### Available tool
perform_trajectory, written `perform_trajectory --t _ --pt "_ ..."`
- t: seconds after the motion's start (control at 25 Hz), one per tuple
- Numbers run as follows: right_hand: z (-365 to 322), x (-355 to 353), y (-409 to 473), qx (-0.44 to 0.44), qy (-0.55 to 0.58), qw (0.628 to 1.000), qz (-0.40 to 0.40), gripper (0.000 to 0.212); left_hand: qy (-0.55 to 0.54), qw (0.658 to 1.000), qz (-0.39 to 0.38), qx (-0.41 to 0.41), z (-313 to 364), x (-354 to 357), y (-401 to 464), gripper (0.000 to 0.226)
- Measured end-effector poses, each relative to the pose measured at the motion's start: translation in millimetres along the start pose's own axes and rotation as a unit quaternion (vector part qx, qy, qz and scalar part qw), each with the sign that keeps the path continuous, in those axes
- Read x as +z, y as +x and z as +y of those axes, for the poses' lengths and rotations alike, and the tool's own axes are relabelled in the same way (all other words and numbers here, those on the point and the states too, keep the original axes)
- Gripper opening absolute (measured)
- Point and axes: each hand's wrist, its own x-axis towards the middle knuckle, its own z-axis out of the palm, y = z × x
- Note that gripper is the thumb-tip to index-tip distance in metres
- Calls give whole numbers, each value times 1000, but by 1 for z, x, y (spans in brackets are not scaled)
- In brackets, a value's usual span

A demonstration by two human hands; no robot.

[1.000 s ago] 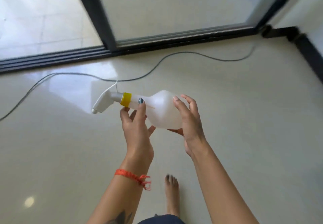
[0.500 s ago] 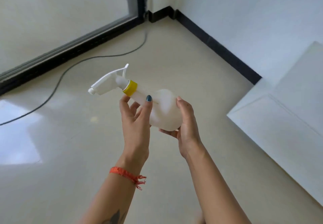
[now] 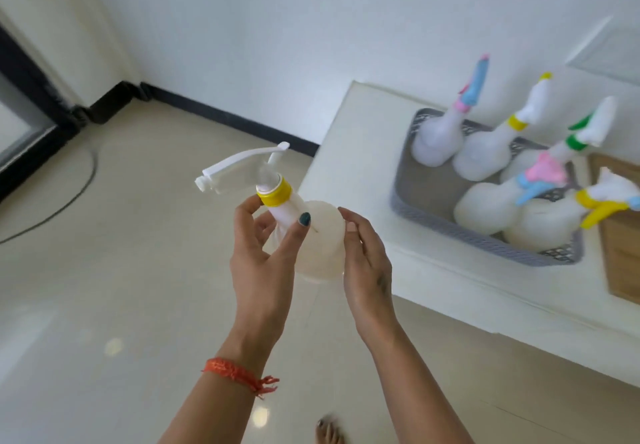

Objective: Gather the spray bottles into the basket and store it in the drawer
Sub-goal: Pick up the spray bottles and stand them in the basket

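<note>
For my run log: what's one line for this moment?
left hand, right hand: hold spray bottle | basket: five bottles | next: basket

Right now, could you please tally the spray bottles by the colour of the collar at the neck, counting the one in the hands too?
Yellow collar: 3, the held bottle, one at the back of the grey basket at, one at its right end.
Pink collar: 2, at and.
Green collar: 1, at.
Total: 6.

One head-worn camera looks steeply down, close on both hands, floor below.
</note>
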Motion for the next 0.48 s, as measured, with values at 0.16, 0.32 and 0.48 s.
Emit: perform_trajectory --t 0.16,0.32,0.48 --pt "-16 -62 27 -45 18 999 24 30 61 996 -45 42 10 72 8 40" --pt "-23 -106 46 -128 -46 987 87 45 118 984 -105 85 1 131 11 41" --pt "-21 -127 73 -182 -125 962 162 48 148 972 -135 125 -14 175 13 44"
